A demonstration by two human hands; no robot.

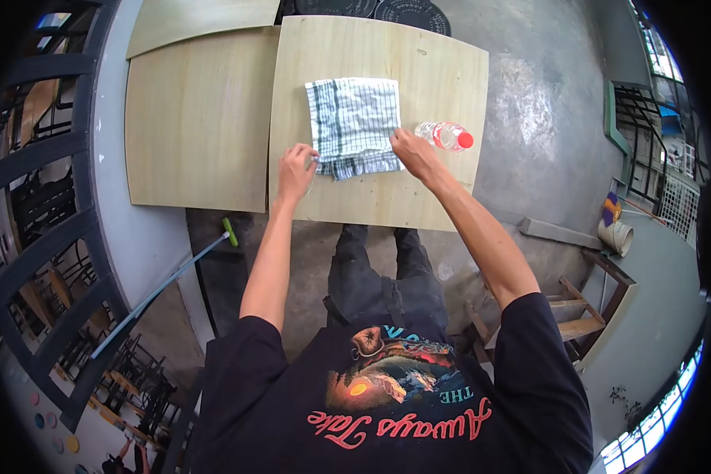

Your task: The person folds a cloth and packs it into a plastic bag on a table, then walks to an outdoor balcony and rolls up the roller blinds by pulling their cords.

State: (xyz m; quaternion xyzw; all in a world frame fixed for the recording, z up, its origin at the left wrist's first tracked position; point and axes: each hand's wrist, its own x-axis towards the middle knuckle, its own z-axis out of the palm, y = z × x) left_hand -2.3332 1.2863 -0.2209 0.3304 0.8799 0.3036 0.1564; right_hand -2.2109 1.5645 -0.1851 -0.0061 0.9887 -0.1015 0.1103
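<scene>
Left hand (pixel 295 170): fingers pinched on the near-left corner, I judge
Right hand (pixel 412 152): clamped on the cloth's right edge
Checked cloth (pixel 359 118): on the table (pixel 371 207), beside the bottle (pixel 450 137)
Done: layered, mostly flat
Remaining: near edges uneven; I can't tell more

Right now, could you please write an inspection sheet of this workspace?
Surface: pale wooden table, small marks; a second table stands at its left.
Job's things: checkered cloth, layers uneven at the near edge.
Clutter: red-capped bottle, right of the cloth.
Grips: left hand at the cloth's left edge, right hand at its right edge; both appear to pinch it.
Cables: nothing seen.
Surroundings: long-handled tool at left, beyond the tables; bucket at far right.
</scene>
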